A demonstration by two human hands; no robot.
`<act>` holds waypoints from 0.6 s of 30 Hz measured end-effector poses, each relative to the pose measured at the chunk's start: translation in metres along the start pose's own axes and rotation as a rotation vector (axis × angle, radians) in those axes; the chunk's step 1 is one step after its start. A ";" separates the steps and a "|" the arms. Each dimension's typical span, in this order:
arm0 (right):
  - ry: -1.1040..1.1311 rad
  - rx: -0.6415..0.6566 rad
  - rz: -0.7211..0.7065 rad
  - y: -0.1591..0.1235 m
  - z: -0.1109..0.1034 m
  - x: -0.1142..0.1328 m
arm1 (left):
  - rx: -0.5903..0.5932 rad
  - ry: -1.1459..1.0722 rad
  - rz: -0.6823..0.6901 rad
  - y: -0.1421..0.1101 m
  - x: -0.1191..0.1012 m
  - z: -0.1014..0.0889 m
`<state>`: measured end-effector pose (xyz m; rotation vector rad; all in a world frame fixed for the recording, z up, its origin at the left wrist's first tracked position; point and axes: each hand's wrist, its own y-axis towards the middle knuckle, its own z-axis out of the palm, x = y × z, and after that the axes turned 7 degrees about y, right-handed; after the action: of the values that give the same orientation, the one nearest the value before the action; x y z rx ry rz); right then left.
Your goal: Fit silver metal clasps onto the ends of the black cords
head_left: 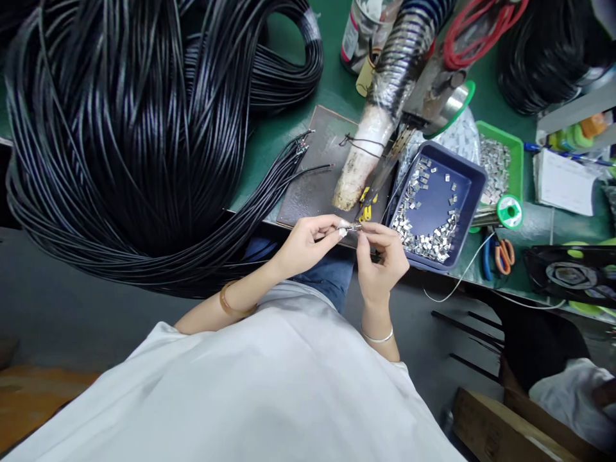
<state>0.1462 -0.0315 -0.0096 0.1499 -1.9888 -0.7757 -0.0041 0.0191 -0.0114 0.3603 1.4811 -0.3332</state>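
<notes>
Just past the near edge of the bench, my left hand [304, 245] and my right hand [382, 258] meet fingertip to fingertip. Between them is a small shiny metal connector [355, 227], with both hands pinching at it. Something white covers a left fingertip; whether a cable runs into the left palm is hidden. Close to the right hand stands a dark blue tray [474, 186] with many small metal connector pieces [433, 246]. Beyond the fingers lie a yellow-and-black object [367, 205] and the open end of a wrapped duct hose [353, 179].
A large heap of black cables [129, 141] fills the left, its stripped ends [301, 144] lying over a dark mat [308, 199]. To the right are a green tray [516, 154], a solder spool [509, 212], orange-and-blue pliers [504, 256] and a black fan [572, 276]. Another person sits at lower right.
</notes>
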 end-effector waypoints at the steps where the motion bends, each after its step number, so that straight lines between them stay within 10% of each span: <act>1: -0.008 -0.021 0.020 -0.002 -0.002 0.000 | 0.000 0.002 -0.007 0.000 0.001 0.000; 9: -0.320 0.250 -0.079 0.003 -0.009 0.011 | -0.012 0.011 -0.010 -0.006 -0.002 0.004; 18: -0.285 0.263 0.010 0.001 -0.008 0.015 | -0.035 0.206 0.118 -0.014 0.002 0.005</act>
<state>0.1450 -0.0401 0.0047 0.1917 -2.3572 -0.5490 -0.0055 0.0039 -0.0132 0.4628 1.6573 -0.1801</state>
